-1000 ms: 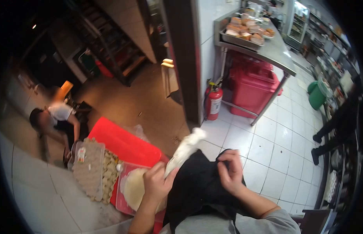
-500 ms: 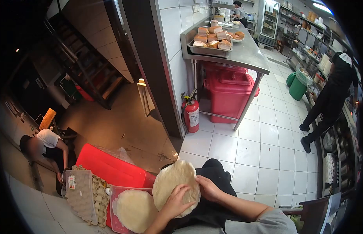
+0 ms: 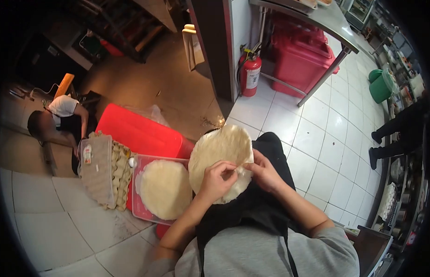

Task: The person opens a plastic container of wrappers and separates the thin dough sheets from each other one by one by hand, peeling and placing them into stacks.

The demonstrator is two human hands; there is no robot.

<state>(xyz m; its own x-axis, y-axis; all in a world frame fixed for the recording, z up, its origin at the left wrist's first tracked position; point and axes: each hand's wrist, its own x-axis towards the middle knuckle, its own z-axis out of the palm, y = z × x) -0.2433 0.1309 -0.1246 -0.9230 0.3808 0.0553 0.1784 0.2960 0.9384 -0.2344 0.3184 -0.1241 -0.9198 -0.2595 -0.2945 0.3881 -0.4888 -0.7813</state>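
A round, pale dough sheet [image 3: 215, 147] rests over my lap on the black apron. My left hand [image 3: 217, 181] lies over its lower part, thumb and fingers pinched together on the surface. Close by at the right edge, my right hand [image 3: 266, 173] grips the rim between thumb and fingers. The fingertips of both hands nearly meet at a small raised bit of dough. To the left, another round sheet [image 3: 165, 189], seemingly the top of a pile, sits in a clear plastic container [image 3: 137, 203].
Beside the container are egg cartons [image 3: 119, 168] under a clear lid [image 3: 96, 171], and a red box [image 3: 136, 131]. A person [image 3: 62, 117] bends at the left. A fire extinguisher [image 3: 250, 74], red bin [image 3: 300, 64] and steel table [image 3: 333, 23] stand ahead. Another person's legs [image 3: 393, 138] show right.
My view has tilted downward. My left hand has gone from lying spread on the sheet to a pinch near its right edge, and my right hand has come closer to it.
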